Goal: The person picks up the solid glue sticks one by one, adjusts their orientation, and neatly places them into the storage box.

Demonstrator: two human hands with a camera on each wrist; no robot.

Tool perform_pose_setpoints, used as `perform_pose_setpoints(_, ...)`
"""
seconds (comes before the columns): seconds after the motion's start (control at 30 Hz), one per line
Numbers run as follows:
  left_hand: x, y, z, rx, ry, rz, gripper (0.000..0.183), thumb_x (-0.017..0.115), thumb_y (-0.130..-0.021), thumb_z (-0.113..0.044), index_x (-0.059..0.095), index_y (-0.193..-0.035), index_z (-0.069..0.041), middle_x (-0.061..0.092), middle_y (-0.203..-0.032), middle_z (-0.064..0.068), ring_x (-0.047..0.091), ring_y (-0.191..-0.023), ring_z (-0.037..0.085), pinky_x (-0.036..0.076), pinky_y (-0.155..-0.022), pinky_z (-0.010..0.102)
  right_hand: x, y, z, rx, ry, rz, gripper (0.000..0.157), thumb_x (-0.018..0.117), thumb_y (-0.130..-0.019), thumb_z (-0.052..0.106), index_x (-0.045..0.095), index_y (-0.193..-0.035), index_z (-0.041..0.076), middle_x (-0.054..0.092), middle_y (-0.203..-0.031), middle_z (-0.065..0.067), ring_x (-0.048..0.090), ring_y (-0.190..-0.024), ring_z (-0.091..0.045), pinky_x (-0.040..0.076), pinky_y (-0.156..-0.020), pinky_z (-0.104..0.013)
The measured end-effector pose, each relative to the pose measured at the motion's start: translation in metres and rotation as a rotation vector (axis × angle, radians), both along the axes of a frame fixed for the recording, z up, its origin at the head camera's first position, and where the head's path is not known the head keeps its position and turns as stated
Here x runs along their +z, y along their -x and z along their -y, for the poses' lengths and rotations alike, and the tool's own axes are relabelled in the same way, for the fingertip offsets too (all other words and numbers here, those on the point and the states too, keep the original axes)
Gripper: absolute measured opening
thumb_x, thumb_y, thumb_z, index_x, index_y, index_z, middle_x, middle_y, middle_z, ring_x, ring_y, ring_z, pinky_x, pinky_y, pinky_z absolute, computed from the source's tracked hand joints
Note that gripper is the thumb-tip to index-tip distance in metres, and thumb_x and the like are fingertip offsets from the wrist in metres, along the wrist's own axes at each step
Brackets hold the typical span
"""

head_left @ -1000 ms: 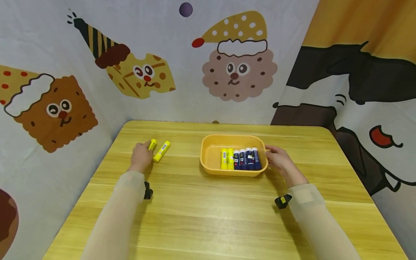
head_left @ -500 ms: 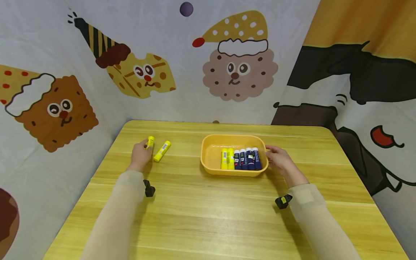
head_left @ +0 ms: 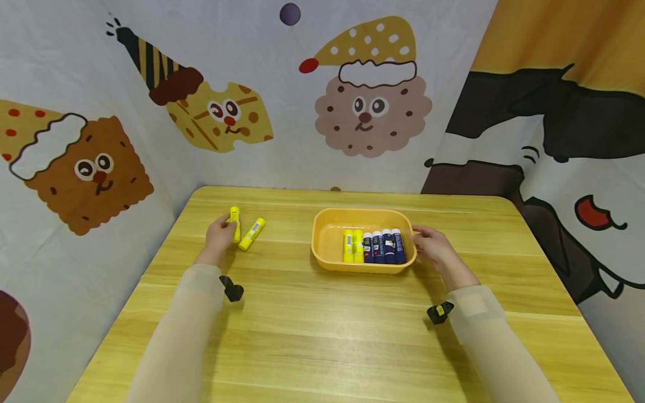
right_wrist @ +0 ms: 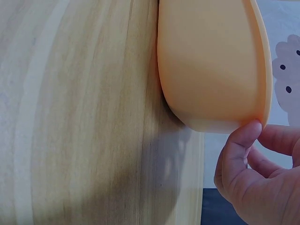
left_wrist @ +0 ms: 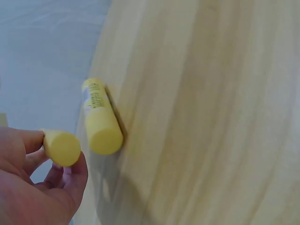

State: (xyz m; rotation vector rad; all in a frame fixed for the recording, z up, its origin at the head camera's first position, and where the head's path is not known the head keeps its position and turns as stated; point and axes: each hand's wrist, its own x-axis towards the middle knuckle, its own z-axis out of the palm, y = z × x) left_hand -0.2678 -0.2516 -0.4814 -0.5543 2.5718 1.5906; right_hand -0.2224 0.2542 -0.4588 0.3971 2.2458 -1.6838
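My left hand (head_left: pixel 220 237) pinches a yellow glue stick (head_left: pixel 235 225) at the table's left; in the left wrist view this glue stick (left_wrist: pixel 62 149) points its round end at the camera, between thumb and fingers. Just right of it, a second yellow glue stick (head_left: pixel 252 234) lies slanted on the wood. An orange plastic basket (head_left: pixel 322 266) stands right of centre, holding two yellow glue sticks (head_left: pixel 348 246) beside several dark blue ones (head_left: pixel 388 249) with white ends. My right hand (head_left: pixel 433 248) holds the basket's right end at the rim, thumb and index fingertip against it.
The wooden table (head_left: pixel 322 336) reaches back to a cloth backdrop (head_left: pixel 292 162) printed with cartoon food figures. Inside the basket, the glue sticks stand in a row toward the right; bare basket floor shows at its left.
The left hand has lifted the yellow glue stick slightly and turned it more upright, drawing it nearer the second one. The right hand and the basket have stayed in place.
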Motion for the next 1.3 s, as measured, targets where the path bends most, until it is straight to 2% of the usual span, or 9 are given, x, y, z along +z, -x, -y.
perform_pose_setpoints(0.1,0.003,0.003,0.0,0.053,-0.138,0.029,0.052,0.038,-0.102,-0.024,0.023,-0.151,-0.016,0.03,-0.15,0.018,0.035,-0.134,0.029,0.036,-0.108,0.039,0.0,0.0,-0.001,-0.001,0.002,0.0,0.049,0.039,-0.101,0.016,0.03,-0.149,0.009,0.041,-0.129,-0.019,0.05,-0.101,-0.021,0.049,-0.072,-0.022)
perform_pose_setpoints(0.2,0.006,0.003,-0.002,0.078,-0.215,0.055,0.052,0.037,-0.102,-0.025,0.022,-0.152,-0.02,0.029,-0.15,0.014,0.037,-0.131,0.026,0.038,-0.105,0.035,0.0,0.0,-0.001,-0.004,0.005,0.002,0.049,0.039,-0.101,0.016,0.03,-0.149,0.009,0.041,-0.13,-0.019,0.049,-0.105,-0.024,0.049,-0.072,-0.021)
perform_pose_setpoints(0.37,0.011,0.003,-0.006,0.056,-0.298,0.069,0.053,0.039,-0.102,-0.027,0.022,-0.152,-0.023,0.032,-0.148,0.012,0.042,-0.123,0.024,0.042,-0.097,0.034,-0.002,0.001,-0.002,-0.009,0.007,0.005,0.049,0.039,-0.101,0.016,0.03,-0.148,0.009,0.042,-0.129,-0.018,0.05,-0.105,-0.023,0.049,-0.071,-0.02)
perform_pose_setpoints(0.5,0.015,0.002,-0.012,0.026,-0.335,0.082,0.053,0.039,-0.102,-0.027,0.021,-0.152,-0.024,0.031,-0.15,0.011,0.041,-0.127,0.026,0.041,-0.099,0.037,-0.002,0.001,-0.001,-0.01,0.005,0.004,0.049,0.04,-0.101,0.016,0.03,-0.148,0.009,0.043,-0.127,-0.017,0.05,-0.103,-0.022,0.049,-0.071,-0.021)
perform_pose_setpoints(0.73,0.02,0.001,-0.025,-0.03,-0.326,0.061,0.053,0.04,-0.102,-0.024,0.021,-0.152,-0.021,0.031,-0.149,0.013,0.039,-0.131,0.029,0.04,-0.104,0.041,-0.001,0.001,-0.001,-0.011,0.003,0.006,0.049,0.04,-0.101,0.017,0.031,-0.148,0.009,0.043,-0.125,-0.017,0.05,-0.103,-0.022,0.05,-0.073,-0.022)
perform_pose_setpoints(0.9,0.022,0.002,-0.037,-0.082,-0.249,0.026,0.053,0.045,-0.101,-0.023,0.028,-0.15,-0.018,0.036,-0.144,0.016,0.047,-0.121,0.028,0.05,-0.09,0.032,-0.002,0.002,-0.001,-0.014,0.0,0.011,0.049,0.039,-0.101,0.018,0.03,-0.149,0.009,0.042,-0.126,-0.016,0.049,-0.105,-0.023,0.05,-0.074,-0.022)
perform_pose_setpoints(1.07,0.023,0.002,-0.048,-0.118,-0.181,-0.03,0.051,0.048,-0.099,-0.019,0.035,-0.147,-0.014,0.042,-0.137,0.019,0.053,-0.103,0.022,0.051,-0.073,0.022,-0.002,0.002,-0.001,-0.015,0.006,0.009,0.049,0.039,-0.101,0.017,0.029,-0.149,0.009,0.042,-0.129,-0.018,0.049,-0.107,-0.024,0.05,-0.072,-0.02)
perform_pose_setpoints(1.2,0.022,0.001,-0.055,-0.142,-0.154,-0.037,0.051,0.05,-0.098,-0.02,0.036,-0.147,-0.015,0.045,-0.136,0.018,0.054,-0.103,0.025,0.051,-0.072,0.025,-0.002,0.002,-0.001,-0.013,0.012,0.01,0.049,0.039,-0.101,0.016,0.029,-0.149,0.008,0.041,-0.131,-0.02,0.049,-0.107,-0.025,0.05,-0.071,-0.02)
perform_pose_setpoints(1.3,0.02,0.0,-0.06,-0.192,-0.064,-0.067,0.05,0.051,-0.098,-0.021,0.037,-0.146,-0.016,0.047,-0.134,0.018,0.054,-0.111,0.03,0.052,-0.076,0.029,-0.002,0.001,0.0,-0.02,0.02,0.015,0.049,0.039,-0.101,0.015,0.03,-0.149,0.009,0.041,-0.131,-0.02,0.049,-0.107,-0.025,0.049,-0.071,-0.02)
